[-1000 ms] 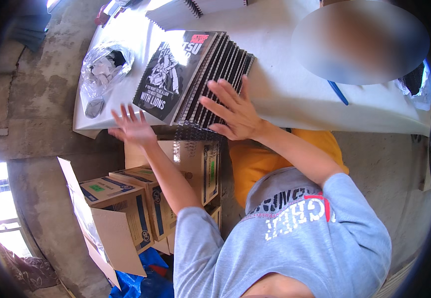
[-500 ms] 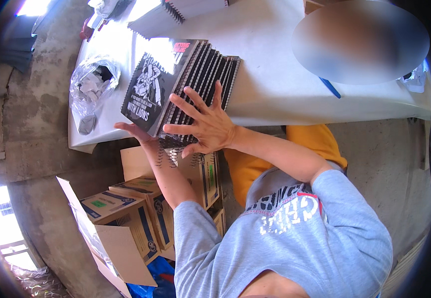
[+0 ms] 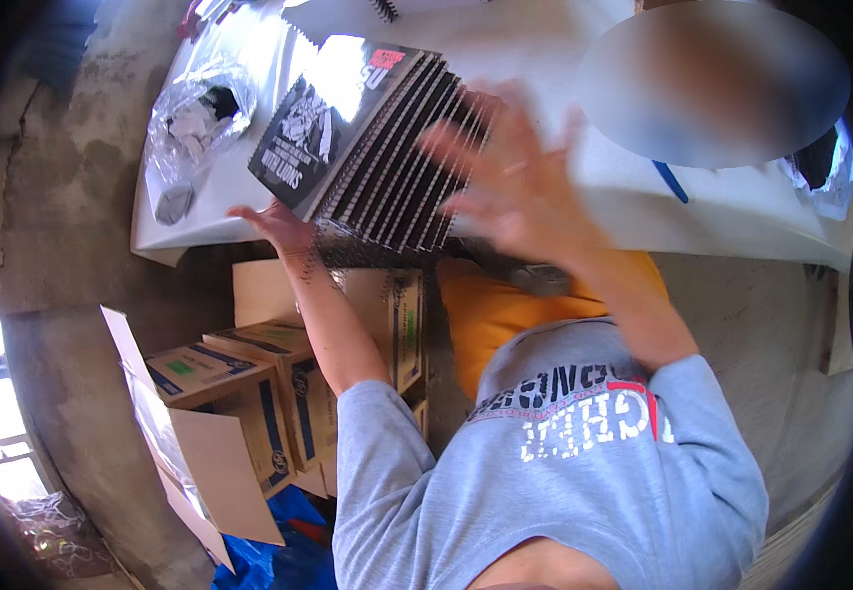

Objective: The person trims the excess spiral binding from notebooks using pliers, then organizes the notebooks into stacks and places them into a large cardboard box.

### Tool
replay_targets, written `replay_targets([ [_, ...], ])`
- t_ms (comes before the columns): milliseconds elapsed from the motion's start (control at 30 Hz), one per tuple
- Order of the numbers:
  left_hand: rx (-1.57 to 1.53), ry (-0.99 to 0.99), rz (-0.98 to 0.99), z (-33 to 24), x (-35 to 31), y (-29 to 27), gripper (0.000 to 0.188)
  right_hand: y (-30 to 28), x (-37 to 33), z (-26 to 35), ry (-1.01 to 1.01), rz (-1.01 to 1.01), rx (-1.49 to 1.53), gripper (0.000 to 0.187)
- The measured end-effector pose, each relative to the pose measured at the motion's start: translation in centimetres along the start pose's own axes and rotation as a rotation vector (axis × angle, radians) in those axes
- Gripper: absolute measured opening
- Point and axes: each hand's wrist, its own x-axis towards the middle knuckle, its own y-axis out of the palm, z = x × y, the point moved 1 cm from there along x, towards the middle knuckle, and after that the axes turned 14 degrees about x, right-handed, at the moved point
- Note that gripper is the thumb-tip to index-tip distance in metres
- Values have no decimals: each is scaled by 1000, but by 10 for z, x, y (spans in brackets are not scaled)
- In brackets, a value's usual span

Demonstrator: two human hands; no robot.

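Observation:
A thick stack of spiral-bound notebooks (image 3: 387, 157) leans over the table's near edge. Its top cover is black with white and red print and a figure drawing, and the bindings fan out down the right side. My left hand (image 3: 286, 226) holds the stack from below at its near left corner, thumb stretched out to the left and the other fingers hidden underneath. To the right of the bindings, my right hand (image 3: 520, 187) is in the air with its fingers spread, smeared by motion. It appears to hold nothing.
The table has a white cover (image 3: 584, 221). On it are a clear plastic bag of scraps (image 3: 195, 128) at left, another spiral-bound book (image 3: 382, 10) at the back and a blue pen-like object (image 3: 670, 182) at right. Cardboard boxes (image 3: 215, 374) and blue plastic (image 3: 279, 551) lie below left.
My right hand has come away from the bindings and moved right. The notebooks are fanned out more widely, and the stack sits slightly higher in view. My left hand stays beneath it.

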Motion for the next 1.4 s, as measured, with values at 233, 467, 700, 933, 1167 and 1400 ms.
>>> replay_targets([
  [233,-370,102,-54,29,-108,-19,79,-84,-103,-137,632,247,-566,60],
  [467,159,-34,-57,46,-202,57,70,-62,-81,-101,371,177,-381,54],
  [700,217,12,-308,67,-198,85,24,-8,-76,-8,100,336,278,50],
  [933,82,-84,-300,58,-203,103,20,13,-72,1,-22,273,-70,53],
  [1167,216,-20,-241,64,-205,95,20,23,-67,2,41,239,22,48],
  [1400,256,29,-226,65,-204,92,20,28,-65,-2,11,247,105,45],
])
